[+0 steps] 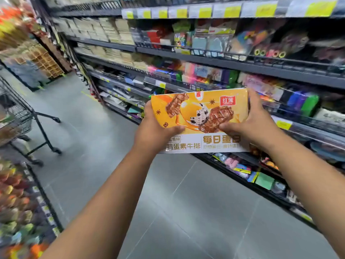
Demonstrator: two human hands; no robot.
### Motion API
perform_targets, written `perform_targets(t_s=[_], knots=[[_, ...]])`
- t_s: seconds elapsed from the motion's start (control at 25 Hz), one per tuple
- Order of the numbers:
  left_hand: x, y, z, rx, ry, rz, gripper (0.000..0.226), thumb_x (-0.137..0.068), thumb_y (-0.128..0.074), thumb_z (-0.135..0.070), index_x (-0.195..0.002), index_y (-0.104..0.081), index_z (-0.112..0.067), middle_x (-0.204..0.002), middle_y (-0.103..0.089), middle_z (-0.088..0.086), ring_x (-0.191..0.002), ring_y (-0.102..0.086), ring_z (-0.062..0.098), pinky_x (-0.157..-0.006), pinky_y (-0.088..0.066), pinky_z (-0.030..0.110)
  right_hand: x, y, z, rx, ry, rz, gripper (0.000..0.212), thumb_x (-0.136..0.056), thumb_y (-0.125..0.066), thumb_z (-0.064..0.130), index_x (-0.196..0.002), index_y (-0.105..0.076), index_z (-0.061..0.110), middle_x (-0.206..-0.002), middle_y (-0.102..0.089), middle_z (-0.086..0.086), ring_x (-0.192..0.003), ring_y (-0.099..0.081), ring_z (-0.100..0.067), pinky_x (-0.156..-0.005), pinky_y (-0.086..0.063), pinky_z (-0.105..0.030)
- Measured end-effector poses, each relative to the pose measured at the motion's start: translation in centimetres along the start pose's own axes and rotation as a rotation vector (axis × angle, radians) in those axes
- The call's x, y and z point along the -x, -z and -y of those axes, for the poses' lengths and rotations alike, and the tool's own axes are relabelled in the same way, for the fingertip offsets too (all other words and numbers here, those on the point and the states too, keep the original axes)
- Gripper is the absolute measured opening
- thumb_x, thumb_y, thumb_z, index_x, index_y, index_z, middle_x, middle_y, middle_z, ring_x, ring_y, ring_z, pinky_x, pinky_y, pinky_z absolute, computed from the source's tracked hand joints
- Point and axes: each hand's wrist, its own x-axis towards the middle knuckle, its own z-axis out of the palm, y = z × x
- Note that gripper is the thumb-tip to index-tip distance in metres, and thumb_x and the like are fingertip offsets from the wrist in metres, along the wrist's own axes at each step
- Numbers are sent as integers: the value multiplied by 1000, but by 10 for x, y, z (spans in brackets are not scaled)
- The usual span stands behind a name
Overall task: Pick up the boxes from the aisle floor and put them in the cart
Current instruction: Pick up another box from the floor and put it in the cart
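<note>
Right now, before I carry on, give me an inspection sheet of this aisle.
Surface: grey tiled aisle floor.
Job's things: orange box held up off the floor; cart at far left, partly in view; no other boxes seen.
Clutter: nothing seen.
Hands: left hand and right hand grip the box's opposite ends.
Cables: nothing seen.
Surroundings: stocked shelves on the right, more goods on the left, blurred.

box [199, 116] dead centre, left hand [155, 131] at its 8, right hand [255, 124] at its 4. cart [15, 116] 9 o'clock, on floor [186, 212]. shelves [224, 62] 2 o'clock, behind box.
</note>
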Motion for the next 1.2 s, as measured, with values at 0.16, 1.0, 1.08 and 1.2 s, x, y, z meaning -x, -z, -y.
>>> perform_targets(t_s=[0.16, 1.0, 1.08, 1.2], knots=[[-35, 65, 46, -20, 83, -116, 105, -65, -87, -44, -144, -18, -35, -114, -55, -13, -105, -60, 21, -92, -51, 44, -56, -86, 35, -5, 53, 136, 120, -60, -91, 21, -150, -13, 34, -113, -56, 15, -107, -56, -16, -96, -45, -35], [-196, 374, 291, 45, 459, -743, 116, -64, -88, -42, -152, -14, -25, -129, -58, -2, -114, -57, 21, -97, -44, 34, -278, -558, 267, 4, 480, 833, 115, -61, -90, 14, -150, -15, 21, -131, -55, 3, -115, -57, -13, -106, -40, -32], [-208, 402, 315, 46, 483, -750, 114, -67, -87, -40, -153, -13, -25, -127, -56, -6, -113, -55, 16, -91, -41, 27, -285, -604, 286, 32, 495, 853, 116, -58, -92, 19, -148, -17, 23, -131, -57, 3, -115, -58, -16, -108, -41, -40], [-236, 454, 362, 52, 523, -735, 128, -55, -84, -58, -152, -4, -33, -135, -56, 0, -119, -57, 23, -102, -44, 39, -298, -677, 314, 62, 502, 869, 112, -57, -92, 21, -145, -23, 23, -129, -57, 2, -114, -58, -17, -106, -42, -42]])
